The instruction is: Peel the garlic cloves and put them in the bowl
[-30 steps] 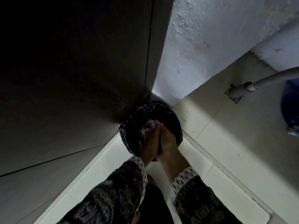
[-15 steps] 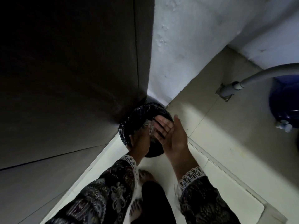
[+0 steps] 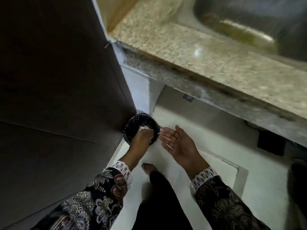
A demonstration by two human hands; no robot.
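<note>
A small bin [image 3: 132, 123] with a black liner stands on the floor in the corner. White garlic skins [image 3: 144, 128] lie inside it. My left hand [image 3: 140, 140] reaches down into the bin mouth with its back toward me, and its fingers are hidden among the skins. My right hand [image 3: 179, 143] hovers just right of the bin, palm up, with fingers straight and nothing in it. No garlic cloves and no bowl are in view.
A tall dark panel [image 3: 58, 80] stands on the left, against the bin. A speckled granite counter [image 3: 199, 52] with a steel sink [image 3: 249, 22] runs above on the right. My bare foot [image 3: 149, 168] stands on the white floor [image 3: 216, 146] below my hands.
My hands, pressed together over the bin a second ago, have parted. The right hand has swung out to the right, palm up. My head has lifted, bringing the counter and sink into view.
</note>
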